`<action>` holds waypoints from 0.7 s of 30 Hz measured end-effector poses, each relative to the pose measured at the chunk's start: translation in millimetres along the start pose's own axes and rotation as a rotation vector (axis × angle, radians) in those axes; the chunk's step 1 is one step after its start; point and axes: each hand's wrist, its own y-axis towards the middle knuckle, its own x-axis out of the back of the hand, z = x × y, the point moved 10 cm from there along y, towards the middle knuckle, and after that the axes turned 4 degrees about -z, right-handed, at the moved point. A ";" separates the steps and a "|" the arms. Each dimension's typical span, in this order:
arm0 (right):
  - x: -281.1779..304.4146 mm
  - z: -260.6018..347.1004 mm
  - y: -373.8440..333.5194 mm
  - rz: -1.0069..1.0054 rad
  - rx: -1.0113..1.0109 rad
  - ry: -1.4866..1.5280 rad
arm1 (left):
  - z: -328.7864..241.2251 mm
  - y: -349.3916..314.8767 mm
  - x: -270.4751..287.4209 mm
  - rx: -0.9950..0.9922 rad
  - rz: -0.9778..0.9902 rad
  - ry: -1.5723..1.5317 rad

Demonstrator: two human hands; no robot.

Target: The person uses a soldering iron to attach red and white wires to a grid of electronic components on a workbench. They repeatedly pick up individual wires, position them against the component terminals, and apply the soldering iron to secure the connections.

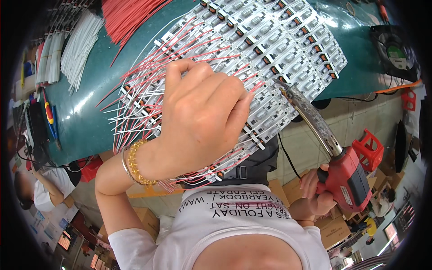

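My left hand (202, 108) is closed over a large panel of small white circuit boards (288, 49), its thumb and forefinger pinched together. A short red wire (257, 86) shows right at those fingertips, against the boards. In my right hand (317, 193) is a red soldering gun (348, 184), gripped by its handle. Its long metal barrel slants up and left, and the dark tip sits over the boards just right of the pinched fingers. Many red and white wires (135, 85) fan out from the panel's left side, partly hidden behind my left hand.
Bundles of loose red wires (128, 18) and white wires (81, 45) lie on the green table (85, 126). A screwdriver (48, 112) lies at the left, a black fan (393, 54) at the far right. A red stool (368, 148) and cardboard boxes (333, 229) stand on the floor. Another person (49, 189) sits at left.
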 end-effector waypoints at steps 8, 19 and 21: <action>7.7 5.5 -1.0 -0.023 0.020 0.088 | -0.2 7.6 16.9 0.023 0.009 -0.080; 21.0 -10.9 -15.1 -0.023 -0.022 -0.004 | -14.1 -2.0 -8.2 -0.050 0.035 0.025; 26.7 -12.7 -21.6 -0.173 -0.055 -0.018 | -15.1 -1.1 -9.6 -0.055 0.045 0.027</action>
